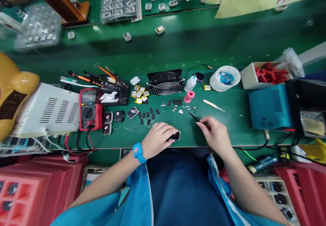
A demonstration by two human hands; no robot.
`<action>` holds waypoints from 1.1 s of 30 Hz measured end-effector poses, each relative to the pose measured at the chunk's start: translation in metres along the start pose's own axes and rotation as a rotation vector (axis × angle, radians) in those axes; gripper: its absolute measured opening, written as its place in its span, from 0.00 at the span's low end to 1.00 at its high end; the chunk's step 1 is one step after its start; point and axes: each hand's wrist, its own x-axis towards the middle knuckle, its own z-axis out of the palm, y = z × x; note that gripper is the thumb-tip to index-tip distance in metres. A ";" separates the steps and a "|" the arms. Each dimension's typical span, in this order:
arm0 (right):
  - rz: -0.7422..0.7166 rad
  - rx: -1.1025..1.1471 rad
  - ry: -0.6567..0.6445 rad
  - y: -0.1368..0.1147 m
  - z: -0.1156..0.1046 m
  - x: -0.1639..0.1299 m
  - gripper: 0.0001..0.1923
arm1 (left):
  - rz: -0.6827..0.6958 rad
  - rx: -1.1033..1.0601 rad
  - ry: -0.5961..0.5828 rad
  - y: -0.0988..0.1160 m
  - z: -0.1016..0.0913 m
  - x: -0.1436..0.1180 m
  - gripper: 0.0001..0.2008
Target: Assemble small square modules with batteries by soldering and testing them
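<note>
Black rounded casing part [175,136] lies on the green worktop [229,117] at its near edge, directly in front of the person, partly covered by the left hand [159,139]. That hand's fingers are curled down over the part and press on it; a bright blue wristband [138,152] sits on the wrist. The right hand [216,134] rests just to the right, well clear of the part, its fingers pinched narrow on a thin black tool [194,116], possibly tweezers, though the view is too small to confirm. The tool tip points up-left toward a scatter of small dark rectangular pads [149,115] and tiny pale components. Behind these stand a black round-grilled fan [165,83], a pink spool [188,97] and a white squeeze bottle [191,82]. A red multimeter [89,108] sits far left.
</note>
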 end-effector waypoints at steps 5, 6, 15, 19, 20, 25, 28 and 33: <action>0.012 0.277 0.046 -0.004 -0.003 -0.008 0.09 | -0.137 -0.171 0.199 0.000 0.017 -0.015 0.09; -0.002 0.298 0.041 -0.002 -0.005 -0.010 0.08 | -0.165 -0.186 0.217 0.001 0.017 -0.016 0.12; 0.037 0.541 -0.030 0.008 0.008 -0.025 0.02 | -0.220 -0.147 0.158 0.007 0.018 -0.017 0.09; -0.047 0.671 -0.124 -0.012 0.022 -0.022 0.05 | -0.175 -0.121 0.166 0.004 0.018 -0.018 0.07; -0.076 0.689 -0.132 -0.018 0.025 -0.021 0.06 | -0.157 -0.122 0.173 0.003 0.019 -0.017 0.07; -0.211 0.647 -0.099 -0.029 0.035 -0.021 0.08 | -0.121 -0.122 0.183 0.000 0.020 -0.016 0.06; -0.243 0.622 -0.079 -0.028 0.035 -0.025 0.09 | -0.108 -0.120 0.176 -0.002 0.019 -0.015 0.04; -0.132 0.700 -0.051 -0.028 0.034 -0.029 0.08 | -0.021 -0.054 0.153 -0.006 0.015 -0.011 0.07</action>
